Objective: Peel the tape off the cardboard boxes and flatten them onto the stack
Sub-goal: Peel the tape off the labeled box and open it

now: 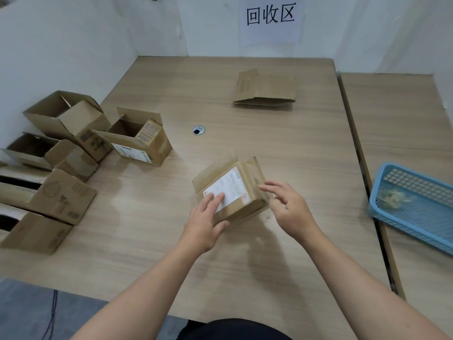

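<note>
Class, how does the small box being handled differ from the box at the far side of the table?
The small box keeps its full shape; the far box is folded nearly flat. The small box has a white label on top; the far box shows none. The left hand holds the small box and the right hand touches it; the far box lies alone. Both are brown cardboard.

Matt brown cardboard box (235, 192) with a white paper label (226, 188); pale wood-grain table (269, 143); blue plastic mesh basket (416, 207).
</note>
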